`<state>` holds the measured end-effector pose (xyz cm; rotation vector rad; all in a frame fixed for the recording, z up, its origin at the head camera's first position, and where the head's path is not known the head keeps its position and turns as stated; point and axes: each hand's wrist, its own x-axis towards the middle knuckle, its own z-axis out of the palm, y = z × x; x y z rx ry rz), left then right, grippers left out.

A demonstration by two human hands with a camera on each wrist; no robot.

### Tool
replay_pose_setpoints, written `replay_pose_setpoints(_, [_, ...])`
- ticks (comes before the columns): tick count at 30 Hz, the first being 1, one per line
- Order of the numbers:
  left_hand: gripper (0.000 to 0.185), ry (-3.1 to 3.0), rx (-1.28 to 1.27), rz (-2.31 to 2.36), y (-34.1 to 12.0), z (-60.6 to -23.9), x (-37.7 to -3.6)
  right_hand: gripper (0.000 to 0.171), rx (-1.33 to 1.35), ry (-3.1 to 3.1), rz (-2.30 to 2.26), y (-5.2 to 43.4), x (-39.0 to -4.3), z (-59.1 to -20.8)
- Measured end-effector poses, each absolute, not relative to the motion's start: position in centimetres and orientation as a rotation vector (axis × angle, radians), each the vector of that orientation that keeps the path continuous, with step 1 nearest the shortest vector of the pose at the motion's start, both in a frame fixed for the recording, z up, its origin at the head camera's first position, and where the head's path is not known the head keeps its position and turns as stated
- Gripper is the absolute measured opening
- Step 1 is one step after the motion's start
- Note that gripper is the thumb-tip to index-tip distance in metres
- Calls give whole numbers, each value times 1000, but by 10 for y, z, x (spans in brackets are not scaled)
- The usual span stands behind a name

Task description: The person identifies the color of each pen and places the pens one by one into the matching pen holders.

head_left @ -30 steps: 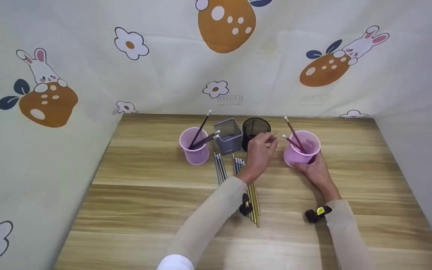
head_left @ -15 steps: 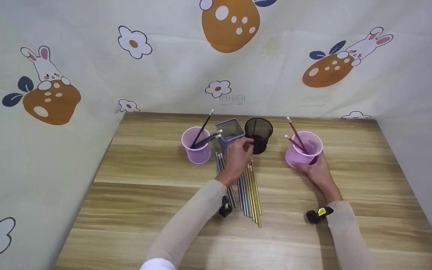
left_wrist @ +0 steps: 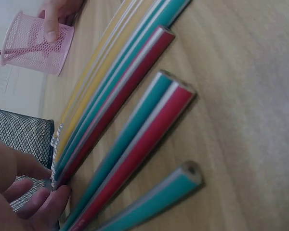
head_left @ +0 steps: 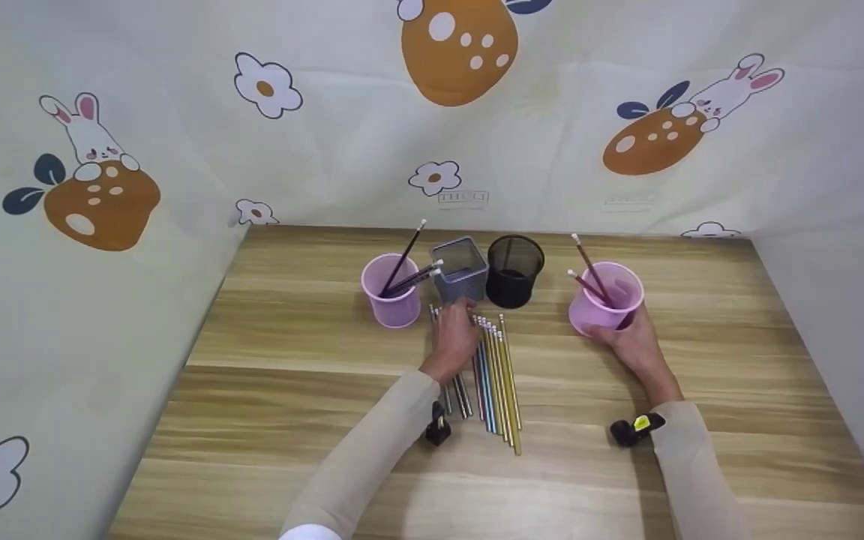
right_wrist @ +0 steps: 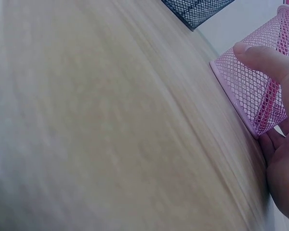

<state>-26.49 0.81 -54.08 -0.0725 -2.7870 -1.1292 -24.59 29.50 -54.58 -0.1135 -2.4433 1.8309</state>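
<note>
In the head view my left hand (head_left: 453,341) is over the pencils, in front of the grey square mesh holder (head_left: 462,279). The left wrist view shows its finger and thumb on either side of the eraser end of a red pencil (left_wrist: 117,102). Beside that pencil lie yellow pencils (head_left: 508,390) and teal pencils (left_wrist: 144,113), with their eraser ends toward the holders. My right hand (head_left: 638,349) grips the lower part of a pink mesh cup (head_left: 597,315), its thumb across the front. Two dark red pencils (head_left: 588,259) lean inside this cup.
A second pink cup (head_left: 396,311) stands at the left with several dark pencils (head_left: 406,251) in it. The black round mesh holder (head_left: 511,289) is right of the grey one. Patterned fabric (head_left: 327,150) hangs around the wooden table (head_left: 289,420).
My left hand has moved left and toward me, from over the black holder to the pencils' eraser ends. My right hand has stayed on the pink cup.
</note>
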Motion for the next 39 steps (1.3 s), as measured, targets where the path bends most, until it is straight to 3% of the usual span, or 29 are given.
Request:
replay_pose_setpoints(7, [34,-2826,-47,-1102,10,-540,-261,94,-106,-2457,1824,296,-245,-545])
replay_pose_setpoints(22, [18,-2823,-2,-1133,8,-538,-261,91,-108,-2443,1827,295,-245,-545])
replay_pose_setpoints(30, [29,-2788,68,-1235,11,-533,-261,93,-94,-2419,1858,296,-247,-548])
replay_pose_setpoints(39, [46,-2660,-27,-1414,19,-514,-256,92,-101,-2431,1841,296,-245,-546])
